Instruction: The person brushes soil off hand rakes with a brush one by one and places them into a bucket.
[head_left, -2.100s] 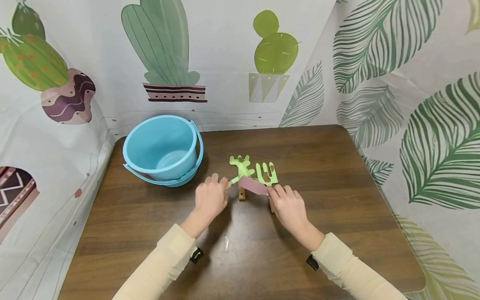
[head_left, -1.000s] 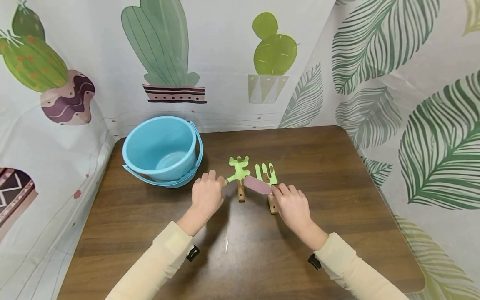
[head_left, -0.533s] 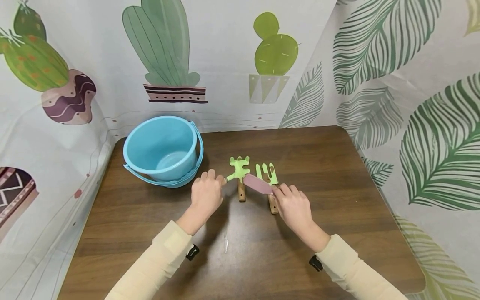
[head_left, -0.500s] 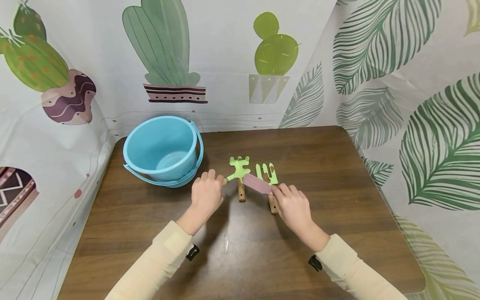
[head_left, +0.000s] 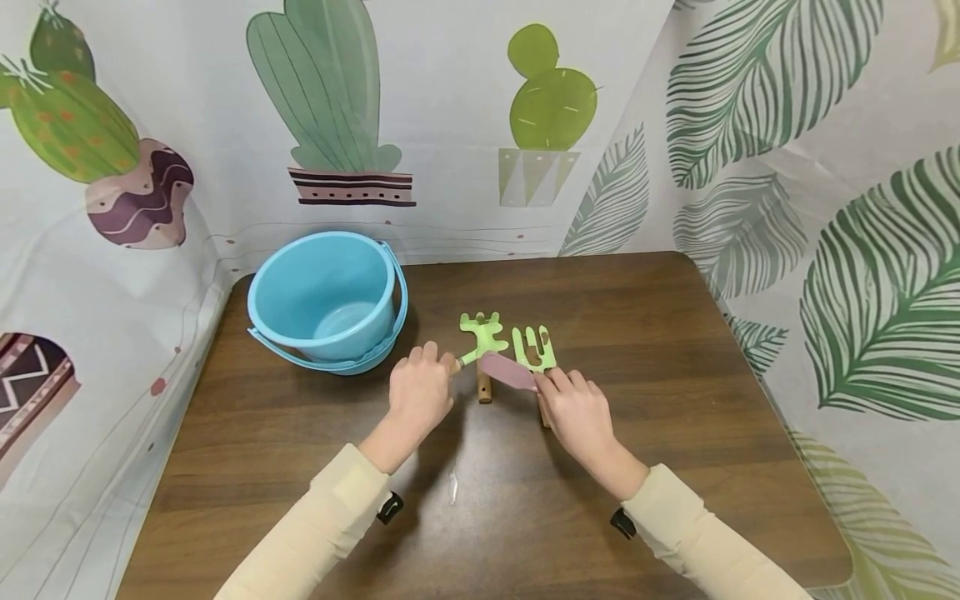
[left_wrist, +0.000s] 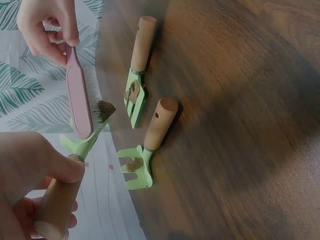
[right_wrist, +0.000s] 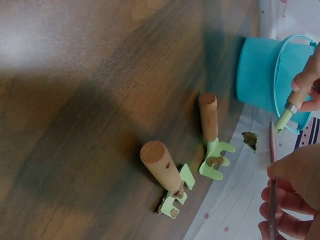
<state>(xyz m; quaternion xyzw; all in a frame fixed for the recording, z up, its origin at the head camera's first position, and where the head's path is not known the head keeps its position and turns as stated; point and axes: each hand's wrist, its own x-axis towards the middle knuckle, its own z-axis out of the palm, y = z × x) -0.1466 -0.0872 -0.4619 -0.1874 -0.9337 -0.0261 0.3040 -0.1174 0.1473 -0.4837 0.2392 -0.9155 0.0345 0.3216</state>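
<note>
My left hand point(head_left: 420, 390) grips the wooden handle of a green garden trowel point(left_wrist: 60, 207), its head raised above the table and stained brown at the tip. Pinched in my right hand point(head_left: 579, 414) is a pink brush point(head_left: 507, 372) with white bristles point(right_wrist: 262, 156), laid across the trowel's head. Beneath them on the table lie two more green tools with wooden handles: a hand rake point(left_wrist: 161, 125) and a hand fork point(left_wrist: 142, 45). Both carry brown smudges on their heads. In the head view, the brush and right hand partly cover the fork's handle.
A light-blue bucket point(head_left: 303, 287) stands at the table's back left, its handle folded down along the near side. The brown wooden table point(head_left: 675, 350) meets a cloth backdrop point(head_left: 450, 100) printed with cacti and leaves. A small shiny strip point(head_left: 453, 487) lies near the front middle.
Over the last half second the brush has slid a little left across the trowel, as my left hand shifted slightly right. The rake, fork and bucket have stayed put.
</note>
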